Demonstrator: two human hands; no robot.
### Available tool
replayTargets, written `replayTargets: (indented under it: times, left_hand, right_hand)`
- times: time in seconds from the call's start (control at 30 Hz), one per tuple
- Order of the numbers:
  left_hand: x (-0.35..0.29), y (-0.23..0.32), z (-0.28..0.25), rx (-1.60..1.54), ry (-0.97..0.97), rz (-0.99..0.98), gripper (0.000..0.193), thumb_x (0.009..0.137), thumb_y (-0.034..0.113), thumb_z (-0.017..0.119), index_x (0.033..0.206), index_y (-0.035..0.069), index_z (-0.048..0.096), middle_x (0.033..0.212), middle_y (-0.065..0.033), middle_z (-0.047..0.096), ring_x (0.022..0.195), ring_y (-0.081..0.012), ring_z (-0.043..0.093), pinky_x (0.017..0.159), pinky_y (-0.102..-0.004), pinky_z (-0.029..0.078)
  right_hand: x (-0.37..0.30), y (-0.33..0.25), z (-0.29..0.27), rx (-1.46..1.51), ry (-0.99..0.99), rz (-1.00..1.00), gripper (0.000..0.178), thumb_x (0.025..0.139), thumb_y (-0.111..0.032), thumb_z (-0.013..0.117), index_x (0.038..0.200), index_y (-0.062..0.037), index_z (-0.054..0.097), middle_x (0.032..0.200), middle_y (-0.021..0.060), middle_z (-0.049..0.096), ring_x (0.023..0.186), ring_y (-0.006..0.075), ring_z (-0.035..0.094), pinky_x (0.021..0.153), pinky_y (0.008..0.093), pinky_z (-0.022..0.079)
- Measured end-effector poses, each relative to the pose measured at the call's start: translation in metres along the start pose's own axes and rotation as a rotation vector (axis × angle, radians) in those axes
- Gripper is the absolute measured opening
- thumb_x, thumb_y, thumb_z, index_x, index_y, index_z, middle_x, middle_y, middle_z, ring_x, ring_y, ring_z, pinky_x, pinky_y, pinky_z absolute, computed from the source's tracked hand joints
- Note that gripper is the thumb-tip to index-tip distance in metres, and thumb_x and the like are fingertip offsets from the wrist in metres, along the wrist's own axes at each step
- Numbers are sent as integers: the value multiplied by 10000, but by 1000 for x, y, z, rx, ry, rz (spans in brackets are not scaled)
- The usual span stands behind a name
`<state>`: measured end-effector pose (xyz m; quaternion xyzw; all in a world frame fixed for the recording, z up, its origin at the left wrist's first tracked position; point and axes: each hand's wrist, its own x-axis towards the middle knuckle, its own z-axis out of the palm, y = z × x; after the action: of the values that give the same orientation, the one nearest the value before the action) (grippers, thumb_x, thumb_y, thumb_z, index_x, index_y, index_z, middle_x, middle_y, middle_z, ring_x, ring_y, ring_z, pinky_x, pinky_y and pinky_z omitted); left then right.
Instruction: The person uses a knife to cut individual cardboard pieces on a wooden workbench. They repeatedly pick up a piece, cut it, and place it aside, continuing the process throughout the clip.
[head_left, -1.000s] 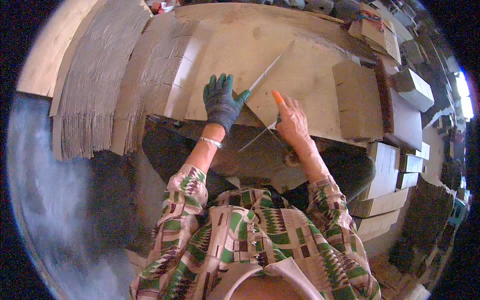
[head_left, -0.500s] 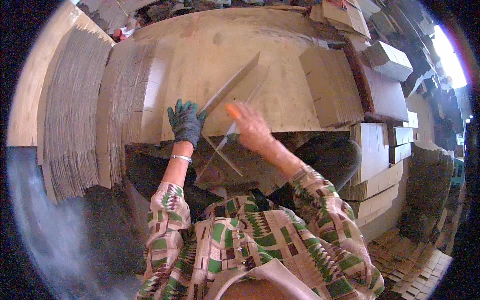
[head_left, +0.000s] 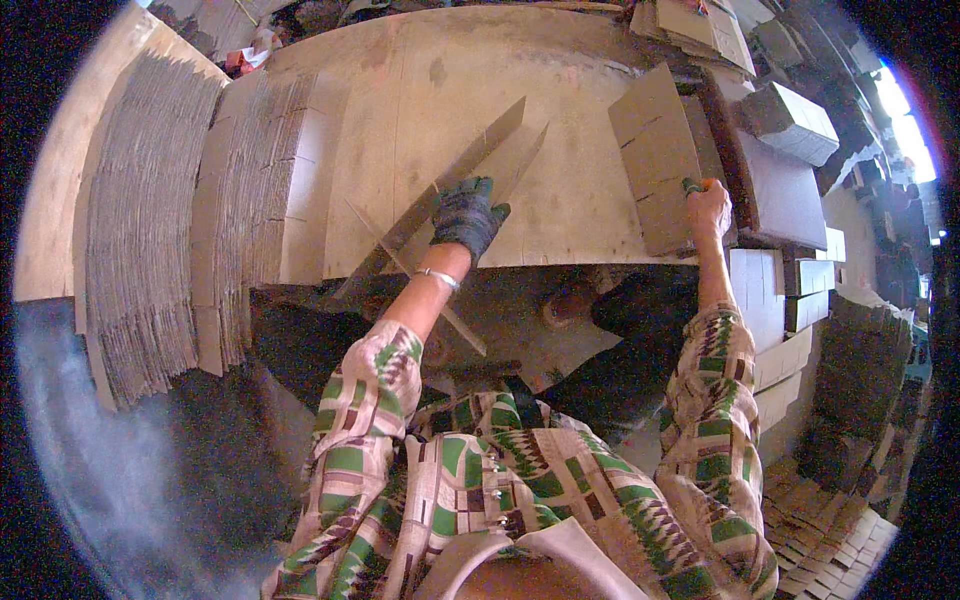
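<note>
Long narrow cardboard strips [head_left: 405, 226] stand on edge on the wooden board in front of me, slanting away to the right, with a thinner strip [head_left: 371, 228] crossing them. My left hand [head_left: 467, 220], in a dark grey glove with green fingertips, is among them, fingers and thumb closed around one strip; its palm side is hidden. At the right, my right hand [head_left: 710, 208] pinches the near right edge of a slotted cardboard sheet [head_left: 655, 150], tilted up off a stack. Green and orange coverings show on that hand's fingertips.
Tall rows of cardboard sheets [head_left: 150, 220] stand along the left. A brown box-like block [head_left: 775, 190] and a bundle of cardboard [head_left: 795, 122] lie right of the board [head_left: 570, 80]. More cardboard bundles [head_left: 785, 355] are piled at the right. My knees are beneath the board's near edge.
My right hand has moved from the strips to the stack on the right and lifted a sheet's edge. My left hand has shifted right along the strips, its fingers closing up.
</note>
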<state>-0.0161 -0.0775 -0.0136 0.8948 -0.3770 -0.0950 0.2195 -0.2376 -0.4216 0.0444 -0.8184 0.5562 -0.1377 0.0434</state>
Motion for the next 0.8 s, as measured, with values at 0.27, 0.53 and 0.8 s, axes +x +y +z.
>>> replayTargets:
  times: [0.27, 0.53, 0.8]
  left_hand:
    - [16, -24, 24, 248, -93, 57, 356, 923, 380, 503, 1047, 149, 744, 1053, -129, 725, 1051, -342, 658, 949, -489, 470]
    - [10, 1, 17, 260, 13, 174, 329, 931, 312, 512, 850, 119, 766, 861, -170, 729, 799, -357, 711, 714, -512, 552]
    - [14, 0, 4, 269, -241, 102, 337, 933, 341, 500, 990, 143, 766, 1009, -145, 737, 930, -348, 707, 799, -498, 548]
  right_hand:
    - [-120, -140, -8, 612, -193, -461, 815, 767, 126, 539, 1501, -215, 440, 1069, 226, 688, 955, 318, 709, 829, 381, 541]
    - [-135, -167, 33, 369, -261, -689, 879, 789, -36, 641, 1553, -307, 303, 869, 220, 706, 791, 437, 679, 678, 520, 532]
    - [-132, -168, 29, 367, -280, -760, 743, 908, -183, 618, 1557, -311, 279, 860, 189, 715, 760, 424, 685, 649, 538, 526]
